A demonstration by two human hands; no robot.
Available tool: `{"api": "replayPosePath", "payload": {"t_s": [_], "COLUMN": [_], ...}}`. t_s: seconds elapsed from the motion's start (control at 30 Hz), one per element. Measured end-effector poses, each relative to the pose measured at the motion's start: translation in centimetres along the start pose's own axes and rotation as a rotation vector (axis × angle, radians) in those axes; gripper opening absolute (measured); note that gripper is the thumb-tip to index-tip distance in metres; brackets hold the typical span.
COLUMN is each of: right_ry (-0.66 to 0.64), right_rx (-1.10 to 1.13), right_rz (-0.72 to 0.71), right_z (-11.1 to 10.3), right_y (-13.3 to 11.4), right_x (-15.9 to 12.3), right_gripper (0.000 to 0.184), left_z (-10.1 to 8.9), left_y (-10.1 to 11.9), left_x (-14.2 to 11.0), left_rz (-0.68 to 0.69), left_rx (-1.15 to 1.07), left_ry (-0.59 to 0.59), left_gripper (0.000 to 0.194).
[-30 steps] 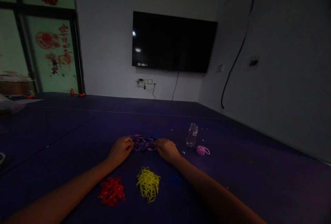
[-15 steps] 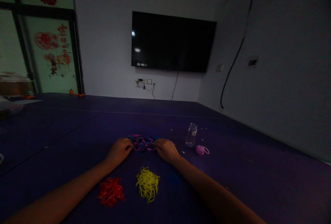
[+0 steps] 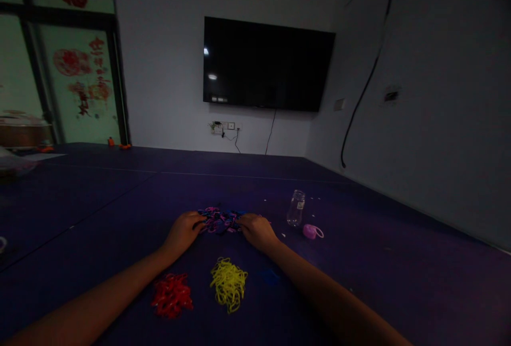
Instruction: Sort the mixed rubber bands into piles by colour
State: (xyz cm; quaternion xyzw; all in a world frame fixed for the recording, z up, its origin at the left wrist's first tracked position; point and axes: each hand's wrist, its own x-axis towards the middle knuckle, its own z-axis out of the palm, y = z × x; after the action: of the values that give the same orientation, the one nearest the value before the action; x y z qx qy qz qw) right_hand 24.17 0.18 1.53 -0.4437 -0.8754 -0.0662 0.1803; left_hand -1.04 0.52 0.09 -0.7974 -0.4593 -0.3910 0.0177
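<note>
A mixed pile of pink, blue and dark rubber bands (image 3: pixel 221 220) lies on the dark purple table (image 3: pixel 379 266) straight ahead. My left hand (image 3: pixel 183 231) rests at the pile's left edge with its fingers curled onto the bands. At the pile's right edge, my right hand (image 3: pixel 255 230) has its fingers pinched into the bands. Closer to me lie a red pile of bands (image 3: pixel 171 295) and a yellow pile of bands (image 3: pixel 229 283). A small dim blue pile (image 3: pixel 270 277) lies right of the yellow one.
A clear glass jar (image 3: pixel 296 208) stands to the right of my hands, with its pink lid (image 3: pixel 312 231) lying beside it. A black TV (image 3: pixel 267 65) hangs on the far wall. A window with red paper cutouts (image 3: pixel 80 85) is at the left.
My left fingers have shifted slightly at the pile's left edge. The rest looks the same.
</note>
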Motion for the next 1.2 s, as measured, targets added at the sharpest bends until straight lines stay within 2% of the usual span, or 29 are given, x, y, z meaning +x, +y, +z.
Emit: {"api": "replayPosePath", "payload": {"t_s": [0.13,0.27,0.4,0.53,0.7,0.83,1.03,1.2], "right_ry": [0.007,0.034,0.033,0.030,0.015,0.007,0.013,0.021], "right_rx": [0.011,0.019,0.018,0.024,0.002,0.000,0.004,0.016], "right_rz": [-0.010,-0.030,-0.030,-0.021,-0.017,-0.017,-0.025,-0.032], "right_z": [0.2,0.4,0.4,0.3,0.2,0.3,0.7,0.7], "right_y": [0.1,0.2,0.2,0.2,0.1,0.2,0.5,0.5], "right_x": [0.1,0.0,0.0,0.0,0.1,0.1,0.1,0.1], "right_gripper": [0.030,0.030,0.030,0.031,0.031,0.030,0.030,0.029], "left_z": [-0.3,-0.6,-0.7,-0.9,-1.1,-0.9,-0.8,-0.6], "left_y": [0.1,0.1,0.3,0.6,0.9,1.1,1.0,0.6], "left_x": [0.1,0.1,0.2,0.2,0.2,0.3,0.4,0.4], "left_rz": [-0.040,-0.095,-0.141,-0.191,-0.285,-0.260,-0.098,-0.098], "left_rx": [-0.040,-0.032,0.052,0.101,0.068,0.047,0.097,0.093], "left_ry": [0.038,0.084,0.043,0.011,-0.008,-0.057,-0.123,-0.131], "left_gripper": [0.016,0.021,0.030,0.032,0.037,0.034,0.031,0.032]}}
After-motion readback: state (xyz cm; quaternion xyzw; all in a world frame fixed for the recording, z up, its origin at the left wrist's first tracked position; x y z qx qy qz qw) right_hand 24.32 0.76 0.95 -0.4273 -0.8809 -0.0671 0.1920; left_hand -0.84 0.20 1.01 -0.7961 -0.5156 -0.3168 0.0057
